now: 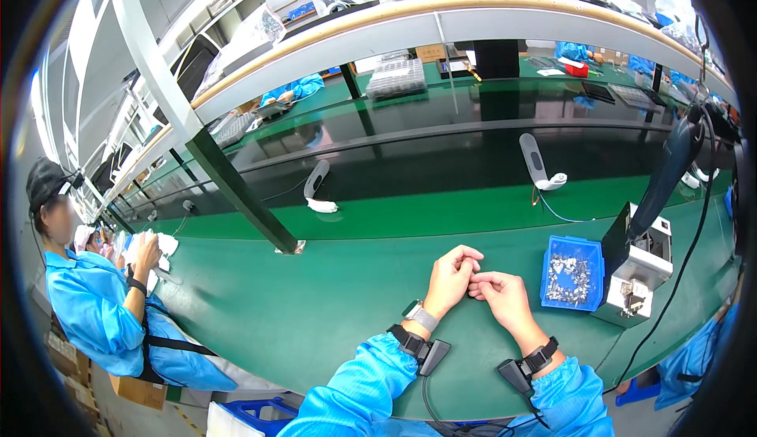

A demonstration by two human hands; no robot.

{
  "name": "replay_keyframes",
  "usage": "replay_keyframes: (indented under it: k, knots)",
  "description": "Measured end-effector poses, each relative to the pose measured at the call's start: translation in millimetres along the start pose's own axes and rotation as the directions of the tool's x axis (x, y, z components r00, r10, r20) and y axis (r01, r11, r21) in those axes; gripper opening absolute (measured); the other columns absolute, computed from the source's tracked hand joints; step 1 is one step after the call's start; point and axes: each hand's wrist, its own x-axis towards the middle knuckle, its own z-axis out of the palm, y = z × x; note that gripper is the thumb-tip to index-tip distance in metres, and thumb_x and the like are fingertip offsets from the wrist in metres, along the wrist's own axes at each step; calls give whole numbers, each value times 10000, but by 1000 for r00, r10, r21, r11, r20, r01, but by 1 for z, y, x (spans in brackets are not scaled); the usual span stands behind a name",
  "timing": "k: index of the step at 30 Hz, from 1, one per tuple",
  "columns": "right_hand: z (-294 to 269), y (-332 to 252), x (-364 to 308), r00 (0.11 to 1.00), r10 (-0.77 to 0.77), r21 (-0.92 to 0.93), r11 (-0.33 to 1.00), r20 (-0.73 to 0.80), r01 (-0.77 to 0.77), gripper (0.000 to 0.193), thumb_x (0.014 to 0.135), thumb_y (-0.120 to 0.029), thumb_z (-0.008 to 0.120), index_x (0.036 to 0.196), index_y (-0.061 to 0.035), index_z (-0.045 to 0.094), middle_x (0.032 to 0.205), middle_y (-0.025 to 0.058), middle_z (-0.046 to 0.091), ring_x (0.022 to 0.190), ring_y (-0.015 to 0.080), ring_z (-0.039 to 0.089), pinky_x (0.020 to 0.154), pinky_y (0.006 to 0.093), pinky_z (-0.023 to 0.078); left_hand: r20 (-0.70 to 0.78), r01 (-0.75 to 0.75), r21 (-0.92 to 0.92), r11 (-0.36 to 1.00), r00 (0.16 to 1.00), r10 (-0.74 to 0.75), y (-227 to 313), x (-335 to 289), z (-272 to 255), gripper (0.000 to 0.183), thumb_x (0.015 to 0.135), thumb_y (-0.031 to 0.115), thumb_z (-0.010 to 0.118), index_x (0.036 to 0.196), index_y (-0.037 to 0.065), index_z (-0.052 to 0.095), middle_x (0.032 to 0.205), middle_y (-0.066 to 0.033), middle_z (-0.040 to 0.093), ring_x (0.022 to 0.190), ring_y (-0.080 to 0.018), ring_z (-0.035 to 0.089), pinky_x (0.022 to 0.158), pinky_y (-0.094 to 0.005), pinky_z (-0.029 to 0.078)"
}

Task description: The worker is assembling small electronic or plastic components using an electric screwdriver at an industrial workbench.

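Observation:
My left hand (453,279) and my right hand (500,292) meet above the green bench (378,295), fingertips pressed together. Both are closed in a pinch; whatever sits between the fingers is too small or hidden to make out. Right of my hands stands a blue plastic bin (572,273) holding many small metal parts (569,278). Close against the bin's right side is a metal-cased machine (635,267), with a dark tool (670,169) slanting over it.
A dark conveyor (426,153) runs across behind the bench. Two grey-and-white curved devices (317,181) (536,161) stand near its edge. A green post (244,193) rises left of my hands. At the far left a person in blue (95,287) works. A black cable (686,271) hangs at right.

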Motion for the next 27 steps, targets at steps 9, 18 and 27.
replay_keyframes:
  k: [9,18,27]
  knots:
    - [0,-6,-2,1000,0,8,1000,18,0,184,958,-9,551,1103,44,651,964,123,717,860,174,707,762,282,575,5,-2,-35,999,1000,2,5,-2,1,189,951,-1,476,1017,18,652,836,-8,620,736,-65,563,629,-216,482]
    - [-1,-8,-2,999,11,-8,1000,49,-11,162,941,9,578,1093,26,631,951,116,714,832,166,700,726,274,569,1,25,-29,999,1000,-25,4,-1,1,194,952,-1,473,1033,17,649,836,-8,618,708,-55,554,602,-208,472]
    - [5,-7,-4,997,-71,-78,994,15,72,96,895,34,637,977,35,687,929,104,712,807,155,692,711,271,573,8,-15,-26,1000,1000,15,-4,0,-4,197,958,5,474,1052,24,646,851,-21,619,701,-72,570,592,-203,483]
